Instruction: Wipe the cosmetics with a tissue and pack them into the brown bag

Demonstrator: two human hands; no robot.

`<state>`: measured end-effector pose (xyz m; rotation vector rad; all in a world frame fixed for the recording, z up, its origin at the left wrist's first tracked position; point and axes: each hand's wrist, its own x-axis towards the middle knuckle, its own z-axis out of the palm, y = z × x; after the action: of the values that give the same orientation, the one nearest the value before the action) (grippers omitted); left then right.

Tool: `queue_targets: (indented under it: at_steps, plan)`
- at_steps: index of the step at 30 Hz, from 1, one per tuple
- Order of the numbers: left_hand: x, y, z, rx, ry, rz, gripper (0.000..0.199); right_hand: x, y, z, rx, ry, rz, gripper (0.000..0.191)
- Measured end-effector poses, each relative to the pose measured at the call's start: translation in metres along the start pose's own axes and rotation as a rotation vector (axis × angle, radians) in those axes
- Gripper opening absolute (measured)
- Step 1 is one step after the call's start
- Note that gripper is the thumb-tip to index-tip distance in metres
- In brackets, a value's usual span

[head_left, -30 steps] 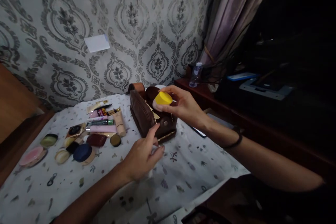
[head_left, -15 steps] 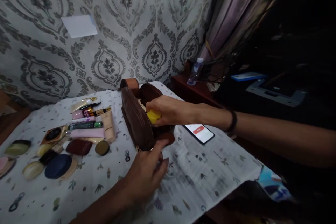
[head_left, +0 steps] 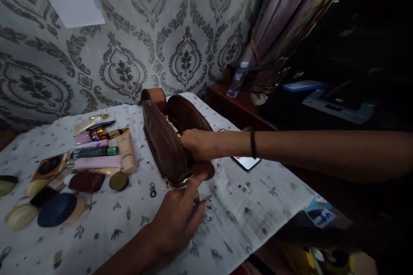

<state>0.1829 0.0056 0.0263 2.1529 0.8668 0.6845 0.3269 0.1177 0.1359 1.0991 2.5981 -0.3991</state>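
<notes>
A brown leather bag [head_left: 164, 146] with a gold zipper lies unzipped on the cloth-covered table. My right hand [head_left: 201, 144] reaches down into its opening, so the fingers are hidden and I cannot see what they hold. At the bag's near end, my left hand [head_left: 180, 212] rests with the index finger stretched out against the brown end flap [head_left: 206, 169] and the thumb apart from it. A phone [head_left: 248, 163] with a lit screen lies partly under my right wrist.
Left of the bag are several cosmetics, including a beige tube [head_left: 126, 152], a round brown-lidded jar [head_left: 118, 181] and a dark blue compact [head_left: 57, 209]. A clear bottle [head_left: 238, 79] stands on a reddish-brown surface [head_left: 226, 101] behind. The patterned wall [head_left: 129, 64] bounds the table.
My right hand has gone deeper into the bag, and the yellow object it held is out of sight. My left hand stays at the flap. The camera view has shifted slightly.
</notes>
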Motion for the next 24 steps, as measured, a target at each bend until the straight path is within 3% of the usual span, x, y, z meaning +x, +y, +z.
queue_targets:
  at_steps: [10,17,21,24]
  plan:
    - [0.000,0.000,-0.002,0.025,-0.043,-0.016,0.050,0.000,-0.005,-0.004,-0.081,-0.100,0.096,0.033]
    - [0.000,-0.006,0.000,0.050,-0.040,0.003,0.052,-0.002,-0.006,-0.013,-0.023,-0.150,0.147,0.029]
    - [0.001,-0.006,0.000,0.030,-0.050,-0.005,0.052,-0.003,-0.008,-0.015,-0.042,-0.139,0.159,0.028]
    - [0.001,-0.006,0.001,0.019,-0.044,0.003,0.052,0.000,-0.007,-0.006,-0.008,-0.085,0.170,0.041]
